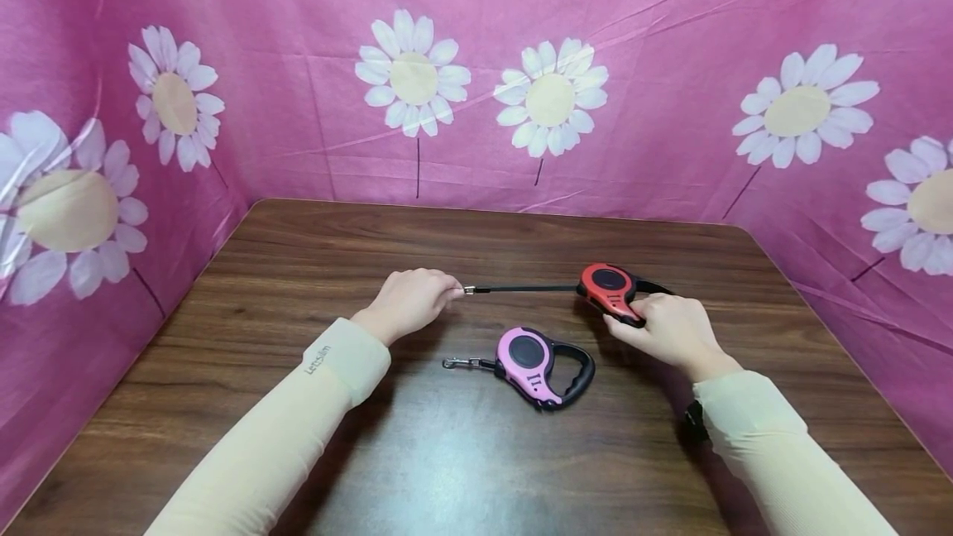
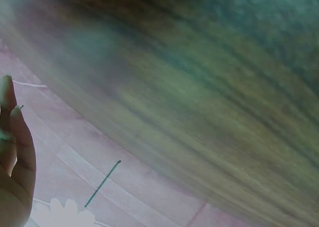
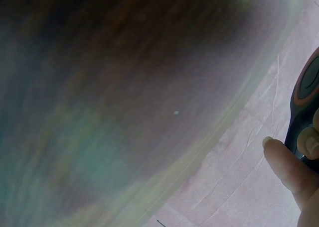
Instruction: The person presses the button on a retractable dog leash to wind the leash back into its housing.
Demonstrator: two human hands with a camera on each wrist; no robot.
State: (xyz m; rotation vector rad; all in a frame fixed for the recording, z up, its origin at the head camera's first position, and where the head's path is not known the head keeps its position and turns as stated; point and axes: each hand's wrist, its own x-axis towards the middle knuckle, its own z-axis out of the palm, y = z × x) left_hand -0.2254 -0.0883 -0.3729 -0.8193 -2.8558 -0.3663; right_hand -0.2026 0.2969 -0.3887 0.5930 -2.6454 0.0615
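Note:
In the head view my right hand (image 1: 670, 327) grips the handle of a red and black retractable dog leash (image 1: 609, 288). A short length of its black cord (image 1: 529, 289) runs straight to the left, where my left hand (image 1: 414, 298) pinches the metal clip (image 1: 469, 290) at its end. Nearer me, between the hands, a pink and black retractable leash (image 1: 524, 354) lies flat on the table with its silver clip (image 1: 457, 363) pointing left. The right wrist view catches part of the red leash (image 3: 309, 82) and my right thumb; in the left wrist view only some left fingers show.
The brown wood-grain table (image 1: 447, 470) reaches back to a pink cloth backdrop (image 1: 298, 131) printed with white daisies, which encloses its far edge and sides.

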